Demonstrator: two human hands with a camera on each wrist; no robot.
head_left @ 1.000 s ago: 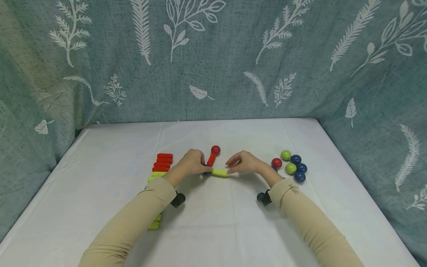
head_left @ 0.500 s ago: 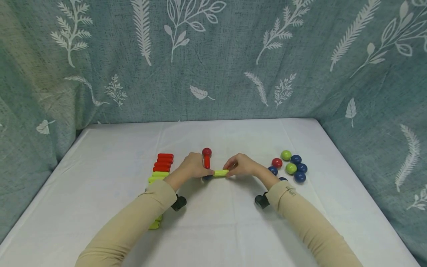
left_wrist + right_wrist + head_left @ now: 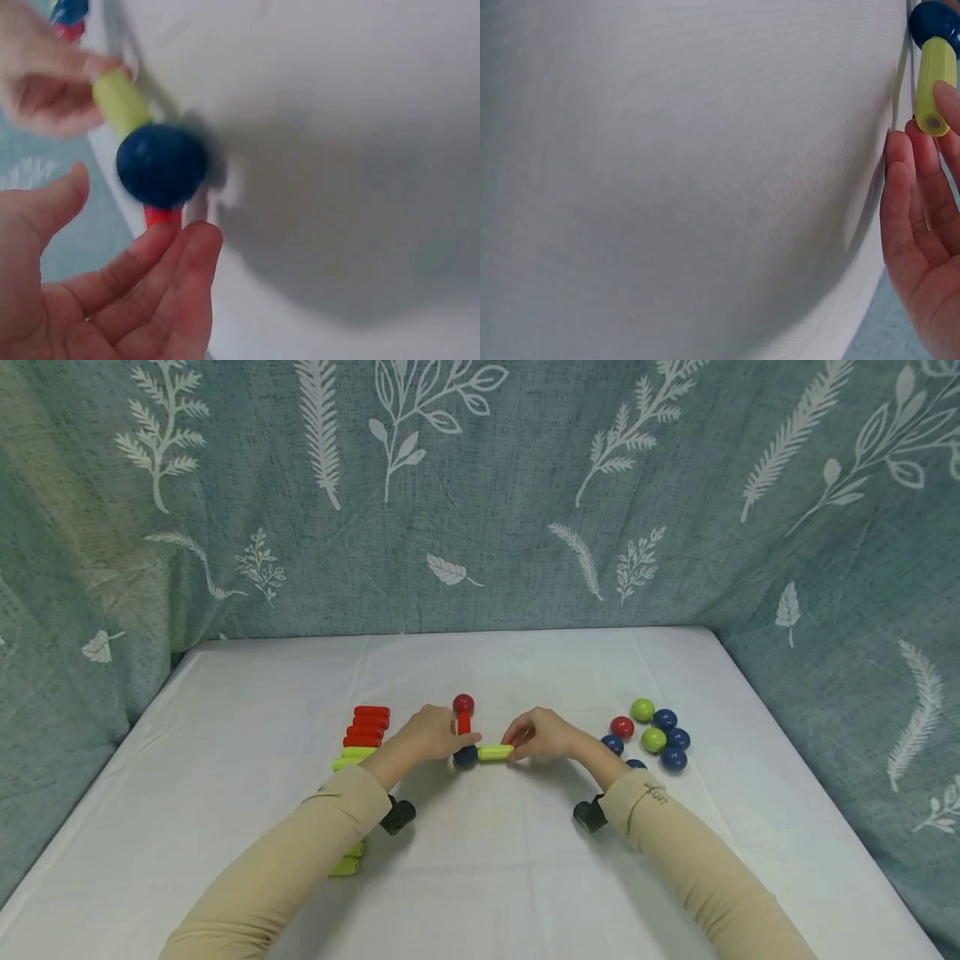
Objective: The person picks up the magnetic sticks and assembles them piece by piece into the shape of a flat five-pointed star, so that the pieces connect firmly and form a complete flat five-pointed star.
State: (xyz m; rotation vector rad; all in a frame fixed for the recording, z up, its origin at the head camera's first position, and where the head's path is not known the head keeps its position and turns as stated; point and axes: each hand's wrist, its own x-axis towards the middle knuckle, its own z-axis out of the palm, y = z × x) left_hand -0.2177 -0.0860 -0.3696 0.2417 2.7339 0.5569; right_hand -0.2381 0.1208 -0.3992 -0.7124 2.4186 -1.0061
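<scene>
A joined piece sits in front of me: a dark blue ball (image 3: pixel 465 757) links a red rod (image 3: pixel 464 723), tipped by a red ball (image 3: pixel 463 702), with a yellow-green rod (image 3: pixel 493 752) pointing right. My right hand (image 3: pixel 546 733) pinches the free end of the yellow-green rod; a grey spot shows in that end in the right wrist view. My left hand (image 3: pixel 435 732) is beside the blue ball. In the left wrist view its thumb (image 3: pixel 64 202) stands away from the ball, and its extended fingertips (image 3: pixel 199 240) are right at the red rod.
Red rods (image 3: pixel 367 722) and yellow-green rods (image 3: pixel 345 866) lie in a column at the left, partly hidden by my left sleeve. Loose blue balls (image 3: pixel 673 760), green balls (image 3: pixel 654 740) and a red ball (image 3: pixel 622 727) lie right, on the white tablecloth (image 3: pixel 510 893). A patterned curtain (image 3: pixel 480 510) hangs behind.
The red rod with its ball has swung left from a slant to upright in the head view. My right hand has come to grip the yellow-green rod's end; my left thumb has lifted off.
</scene>
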